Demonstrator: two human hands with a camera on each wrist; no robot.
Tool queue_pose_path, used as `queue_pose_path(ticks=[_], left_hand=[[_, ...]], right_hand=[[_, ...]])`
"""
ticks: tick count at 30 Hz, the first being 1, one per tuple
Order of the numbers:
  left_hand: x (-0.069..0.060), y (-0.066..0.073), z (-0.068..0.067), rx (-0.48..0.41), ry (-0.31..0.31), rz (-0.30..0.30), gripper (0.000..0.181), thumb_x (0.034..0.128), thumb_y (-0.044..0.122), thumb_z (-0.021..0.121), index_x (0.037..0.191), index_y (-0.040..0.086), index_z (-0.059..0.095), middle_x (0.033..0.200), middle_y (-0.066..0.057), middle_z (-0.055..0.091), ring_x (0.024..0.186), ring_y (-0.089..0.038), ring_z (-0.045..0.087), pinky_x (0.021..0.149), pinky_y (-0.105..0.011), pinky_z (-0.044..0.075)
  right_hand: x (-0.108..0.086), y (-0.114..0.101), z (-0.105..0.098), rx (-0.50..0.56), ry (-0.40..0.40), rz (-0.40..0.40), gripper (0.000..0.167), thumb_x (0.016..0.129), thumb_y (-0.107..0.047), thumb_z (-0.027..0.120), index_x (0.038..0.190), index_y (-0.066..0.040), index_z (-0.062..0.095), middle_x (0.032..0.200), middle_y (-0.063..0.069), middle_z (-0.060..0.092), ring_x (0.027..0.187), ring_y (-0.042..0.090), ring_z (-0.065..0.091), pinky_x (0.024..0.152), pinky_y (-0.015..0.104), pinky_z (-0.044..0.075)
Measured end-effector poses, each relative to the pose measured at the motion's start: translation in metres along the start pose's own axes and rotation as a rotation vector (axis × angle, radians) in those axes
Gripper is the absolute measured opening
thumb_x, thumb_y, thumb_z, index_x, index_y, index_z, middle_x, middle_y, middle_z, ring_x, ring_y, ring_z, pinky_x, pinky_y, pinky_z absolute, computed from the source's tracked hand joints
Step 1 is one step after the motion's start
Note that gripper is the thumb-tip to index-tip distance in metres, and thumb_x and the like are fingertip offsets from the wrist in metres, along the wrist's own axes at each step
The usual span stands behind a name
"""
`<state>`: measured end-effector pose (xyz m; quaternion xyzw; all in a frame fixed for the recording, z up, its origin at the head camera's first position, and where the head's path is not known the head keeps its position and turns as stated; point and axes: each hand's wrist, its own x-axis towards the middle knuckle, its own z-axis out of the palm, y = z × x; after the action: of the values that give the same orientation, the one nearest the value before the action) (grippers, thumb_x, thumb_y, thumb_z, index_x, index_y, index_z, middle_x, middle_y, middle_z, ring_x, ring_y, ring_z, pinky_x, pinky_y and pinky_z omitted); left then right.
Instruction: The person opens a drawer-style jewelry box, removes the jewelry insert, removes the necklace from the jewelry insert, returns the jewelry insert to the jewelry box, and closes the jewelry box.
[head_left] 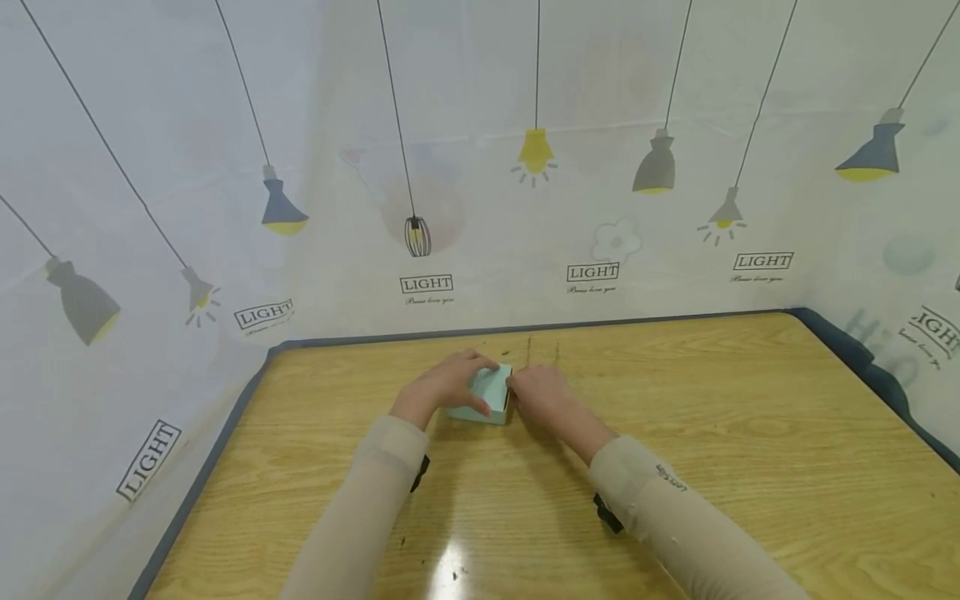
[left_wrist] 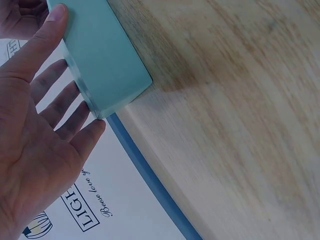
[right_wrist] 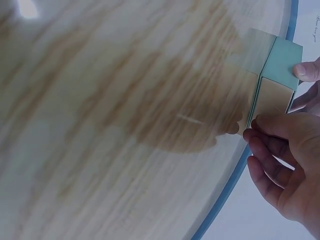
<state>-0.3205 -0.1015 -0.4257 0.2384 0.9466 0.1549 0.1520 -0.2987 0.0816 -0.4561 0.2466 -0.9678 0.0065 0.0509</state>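
Observation:
A small mint-green box (head_left: 491, 386) lies flat on the wooden table. My left hand (head_left: 442, 385) holds it from the left, thumb on the near side and fingers on the far side; the left wrist view shows the thumb on the box (left_wrist: 102, 65) and the fingertips along its opposite edge. At the right end my right hand (head_left: 543, 394) has thumb and forefinger together on the edge of the box's brown end face (right_wrist: 272, 97). Its other fingers (right_wrist: 265, 180) curl loosely beneath. What lies inside the box is hidden.
The wooden table (head_left: 712, 417) has a dark blue edge (head_left: 360, 340) along its back and sides. Behind it hangs a white curtain (head_left: 480, 183) printed with lamps and the word LIGHT. Dark marks (head_left: 529, 350) show on the tabletop beyond the hands.

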Motion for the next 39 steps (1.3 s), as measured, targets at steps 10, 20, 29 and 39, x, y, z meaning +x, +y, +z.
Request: queue_pose_path(ticks=[10,20,29,39], left_hand=[[-0.0015,0.0003,-0.0007,-0.008,0.007,-0.002,0.077,0.0796,0.035,0.084,0.147,0.023,0.049,0.157,-0.004,0.040,0.145,-0.028,0.037,0.119,-0.048,0.036],[0.0001,-0.0013,0.0006,-0.008,0.006,0.001,0.078,0.0794,0.035,0.084,0.148,0.024,0.048,0.158,-0.003,0.038,0.146,-0.028,0.036,0.120,-0.048,0.034],[-0.0012,0.0001,-0.0001,-0.012,0.005,-0.008,0.078,0.0800,0.035,0.084,0.148,0.024,0.047,0.158,-0.003,0.038,0.146,-0.028,0.036,0.119,-0.048,0.036],[-0.0014,-0.0002,-0.0002,-0.011,0.007,-0.004,0.078,0.0799,0.036,0.084,0.148,0.024,0.047,0.158,-0.004,0.038,0.146,-0.027,0.036,0.120,-0.047,0.035]], right_hand=[[-0.0031,0.0011,-0.0023,0.029,0.005,-0.006,0.014,0.098,-0.016,0.063,0.090,-0.010,0.073,0.083,0.006,0.073,0.073,0.020,0.067,0.063,0.035,0.058],[-0.0069,0.0036,-0.0041,0.053,-0.007,0.000,0.015,0.098,-0.016,0.062,0.089,-0.010,0.073,0.083,0.007,0.071,0.073,0.020,0.066,0.063,0.035,0.057],[-0.0075,0.0040,-0.0050,0.050,-0.008,-0.004,0.013,0.098,-0.015,0.063,0.090,-0.010,0.073,0.084,0.006,0.072,0.074,0.020,0.066,0.063,0.034,0.057],[-0.0089,0.0054,-0.0054,0.033,-0.009,-0.006,0.012,0.097,-0.016,0.064,0.092,-0.011,0.074,0.084,0.006,0.072,0.076,0.021,0.068,0.065,0.035,0.058]])
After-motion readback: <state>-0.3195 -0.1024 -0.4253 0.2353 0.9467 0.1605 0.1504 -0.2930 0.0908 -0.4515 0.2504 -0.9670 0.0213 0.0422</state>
